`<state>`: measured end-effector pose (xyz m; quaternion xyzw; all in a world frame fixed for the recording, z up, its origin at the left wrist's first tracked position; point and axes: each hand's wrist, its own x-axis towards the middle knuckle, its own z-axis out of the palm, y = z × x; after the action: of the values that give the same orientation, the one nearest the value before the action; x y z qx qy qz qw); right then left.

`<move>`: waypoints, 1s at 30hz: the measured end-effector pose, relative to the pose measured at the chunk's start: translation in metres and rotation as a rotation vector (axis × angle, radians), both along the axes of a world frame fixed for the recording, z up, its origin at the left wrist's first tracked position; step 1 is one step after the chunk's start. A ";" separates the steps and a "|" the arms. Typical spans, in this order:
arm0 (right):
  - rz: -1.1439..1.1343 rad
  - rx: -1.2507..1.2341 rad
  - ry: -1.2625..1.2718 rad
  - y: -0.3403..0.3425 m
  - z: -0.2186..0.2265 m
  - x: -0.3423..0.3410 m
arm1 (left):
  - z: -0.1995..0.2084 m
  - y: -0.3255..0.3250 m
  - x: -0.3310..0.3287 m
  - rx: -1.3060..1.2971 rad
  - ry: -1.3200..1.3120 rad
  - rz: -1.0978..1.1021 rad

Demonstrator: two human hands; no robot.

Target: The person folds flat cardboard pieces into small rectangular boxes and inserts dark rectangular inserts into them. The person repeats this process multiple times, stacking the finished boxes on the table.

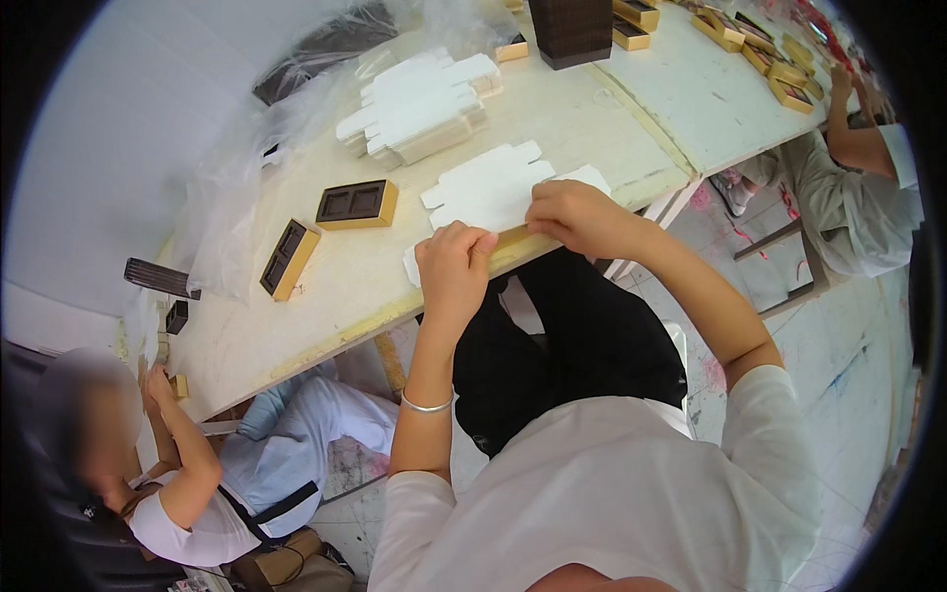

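A flat white card box blank (483, 187) with cut tabs lies at the table's front edge, its near side bent up to show a gold strip. My left hand (456, 259) is closed on the blank's near left part, thumb against the gold strip. On the near right part, my right hand (584, 219) pinches the same fold, its fingertips curled over the card. Beyond the blank rises a stack of similar white blanks (424, 104). Left of my hands sit a gold box with a dark brown insert (357, 204) and a narrower-looking gold box (289, 259).
A tall stack of dark brown trays (572, 32) stands at the back, with gold boxes (730, 30) further right. Clear plastic sheeting (222, 232) hangs along the table's left side. Co-workers sit at left, handling a small gold box (179, 386), and at far right.
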<state>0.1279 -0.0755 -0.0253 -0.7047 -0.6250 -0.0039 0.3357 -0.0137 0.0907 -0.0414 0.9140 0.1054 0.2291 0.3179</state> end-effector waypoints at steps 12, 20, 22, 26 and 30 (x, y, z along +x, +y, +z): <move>-0.004 -0.089 0.551 0.018 0.005 -0.026 | -0.001 -0.046 -0.014 0.300 -0.062 0.209; 0.091 0.091 0.042 -0.066 0.010 -0.003 | 0.032 -0.023 0.003 0.081 0.149 0.073; 0.112 0.033 -0.182 -0.072 0.003 -0.002 | 0.037 -0.017 0.012 0.038 0.189 0.006; 0.095 0.063 -0.213 -0.056 -0.013 -0.005 | 0.035 0.005 0.037 -0.003 0.213 -0.147; -0.068 0.032 -0.133 -0.023 0.002 -0.004 | 0.031 0.013 0.043 -0.087 0.227 -0.192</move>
<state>0.1241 -0.0981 -0.0232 -0.7183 -0.6214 -0.0720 0.3045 0.0288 0.1040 -0.0107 0.9252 0.0627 0.0879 0.3638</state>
